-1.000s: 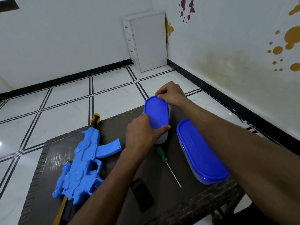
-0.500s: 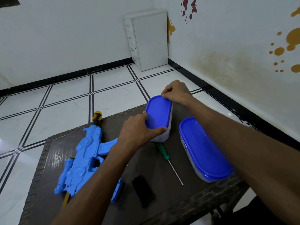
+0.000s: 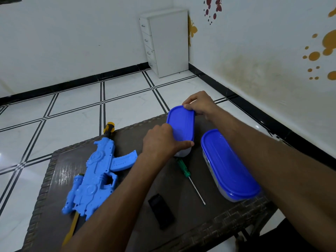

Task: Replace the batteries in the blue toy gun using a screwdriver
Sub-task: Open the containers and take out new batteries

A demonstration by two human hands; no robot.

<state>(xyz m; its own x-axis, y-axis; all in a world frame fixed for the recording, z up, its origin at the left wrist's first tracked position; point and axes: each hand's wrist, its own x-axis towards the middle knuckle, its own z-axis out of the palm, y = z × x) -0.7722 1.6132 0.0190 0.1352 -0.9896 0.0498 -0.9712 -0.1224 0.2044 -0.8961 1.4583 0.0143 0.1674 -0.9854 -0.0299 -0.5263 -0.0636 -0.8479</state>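
The blue toy gun lies flat on the left half of the dark table, its yellow-tipped barrel pointing away from me. A green-handled screwdriver lies in the middle, tip toward me. A small black cover rests near the front edge. Behind the screwdriver stands a small container with a blue lid. My left hand grips its near end, thumb on the lid's edge. My right hand holds its far end, fingertips on the lid rim.
A larger container with a blue lid sits at the table's right side, under my right forearm. A white drawer cabinet stands in the room's far corner. White tiled floor surrounds the table.
The view has shifted slightly. Both hands stay on the small container's lid, with the left thumb now pressed further along the lid's near edge.
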